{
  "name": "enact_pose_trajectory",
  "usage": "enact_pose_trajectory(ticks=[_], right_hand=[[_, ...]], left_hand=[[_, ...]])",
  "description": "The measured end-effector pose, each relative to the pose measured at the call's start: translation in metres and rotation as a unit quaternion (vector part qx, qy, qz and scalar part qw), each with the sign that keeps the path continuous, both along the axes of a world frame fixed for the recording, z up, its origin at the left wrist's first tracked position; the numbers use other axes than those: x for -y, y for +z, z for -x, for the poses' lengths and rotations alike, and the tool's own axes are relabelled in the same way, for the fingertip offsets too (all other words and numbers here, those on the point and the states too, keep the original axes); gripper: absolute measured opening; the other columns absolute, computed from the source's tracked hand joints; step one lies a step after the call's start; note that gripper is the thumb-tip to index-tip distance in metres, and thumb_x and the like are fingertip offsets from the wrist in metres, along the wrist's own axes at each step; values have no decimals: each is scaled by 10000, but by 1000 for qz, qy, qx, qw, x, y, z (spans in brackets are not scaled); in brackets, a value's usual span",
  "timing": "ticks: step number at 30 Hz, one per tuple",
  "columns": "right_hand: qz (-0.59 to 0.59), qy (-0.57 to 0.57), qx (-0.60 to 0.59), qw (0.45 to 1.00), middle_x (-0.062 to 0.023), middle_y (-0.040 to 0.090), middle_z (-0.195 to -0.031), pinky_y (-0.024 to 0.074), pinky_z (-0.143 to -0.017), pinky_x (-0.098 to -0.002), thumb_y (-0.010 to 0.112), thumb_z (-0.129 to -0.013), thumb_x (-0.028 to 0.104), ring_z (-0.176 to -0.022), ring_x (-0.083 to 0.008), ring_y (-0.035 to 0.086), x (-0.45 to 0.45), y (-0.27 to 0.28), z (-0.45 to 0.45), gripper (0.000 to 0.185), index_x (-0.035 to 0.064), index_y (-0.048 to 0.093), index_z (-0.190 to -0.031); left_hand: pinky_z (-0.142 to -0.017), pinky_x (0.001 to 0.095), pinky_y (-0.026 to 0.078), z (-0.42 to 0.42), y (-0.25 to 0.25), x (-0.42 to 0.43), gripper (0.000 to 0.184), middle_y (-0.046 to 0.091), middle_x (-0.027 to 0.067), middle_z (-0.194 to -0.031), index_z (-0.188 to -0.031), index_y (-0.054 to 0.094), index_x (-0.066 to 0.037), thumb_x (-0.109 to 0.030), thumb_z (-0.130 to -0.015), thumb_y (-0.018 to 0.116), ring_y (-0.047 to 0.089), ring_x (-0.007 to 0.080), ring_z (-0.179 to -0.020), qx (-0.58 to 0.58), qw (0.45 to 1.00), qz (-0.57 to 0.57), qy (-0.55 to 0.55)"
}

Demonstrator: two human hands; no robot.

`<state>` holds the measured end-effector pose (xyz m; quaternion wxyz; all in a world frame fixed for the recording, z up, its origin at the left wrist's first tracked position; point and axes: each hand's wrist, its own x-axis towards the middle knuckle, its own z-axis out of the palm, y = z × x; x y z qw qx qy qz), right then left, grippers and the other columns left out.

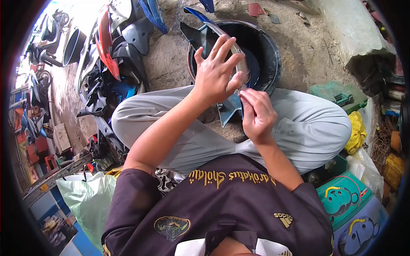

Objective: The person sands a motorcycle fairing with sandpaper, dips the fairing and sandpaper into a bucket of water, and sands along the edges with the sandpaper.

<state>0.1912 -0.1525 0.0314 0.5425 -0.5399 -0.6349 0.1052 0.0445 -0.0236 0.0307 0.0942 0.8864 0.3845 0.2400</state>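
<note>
A long curved plastic motorcycle body panel [241, 65] lies across a round black tub [275, 59] in front of my crossed legs. Its far tip is blue, the outer strip looks pale grey, and a dark bracket-like part sticks out on the left. My left hand [217, 70] rests over the panel's middle, fingers spread; whether anything lies under the palm is hidden. At the near end, my right hand [258, 114] pinches the panel between thumb and fingers. A bluish pointed piece [230, 110] of the panel shows between my hands.
Several body panels, one red [106, 47], are heaped on the left. A pale plastic bag [87, 194] stands near my left elbow. Right of my knee are a green case [341, 96], a yellow bag [355, 132] and a teal box [344, 198]. A concrete block [356, 30] sits at upper right.
</note>
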Motion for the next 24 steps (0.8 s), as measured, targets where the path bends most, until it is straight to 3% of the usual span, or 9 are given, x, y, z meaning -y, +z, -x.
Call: enact_pose_trajectory(ticks=[10,13,20,24], right_hand=[[11,-6,3,1000,-158,793,-1126,610,-856,-410,769,-942,-40,-969,-341,754,-1,-3,-1,197,-9,775,-1137],[14,-9,-9,1000,-154,790,-1116,608,-851,-414,771,-946,-36,-969,-341,749,-1,-2,0,192,-6,775,-1135],[16,-28,-9,999,-156,786,-1127,603,-854,-416,755,-944,-48,-960,-334,742,-2,-3,0,188,-4,775,-1127],[-18,43,14,999,-153,791,-1117,603,-854,-412,765,-936,-52,-964,-332,745,0,0,3,208,-6,775,-1138]], left_hand=[[-1132,726,254,1,-1,1,497,483,157,-1660,-1331,704,-173,-471,-955,574,369,348,-1617,14,1000,-5,0],[-1186,669,234,1,2,2,526,443,134,-1706,-1388,692,-230,-477,-959,513,364,356,-1622,-24,1000,4,10],[-1185,678,241,1,4,1,523,442,125,-1709,-1396,686,-236,-470,-958,526,359,349,-1627,-35,999,7,13],[-1185,680,244,1,4,3,523,442,118,-1710,-1395,687,-235,-477,-962,525,359,346,-1627,-32,999,10,15]])
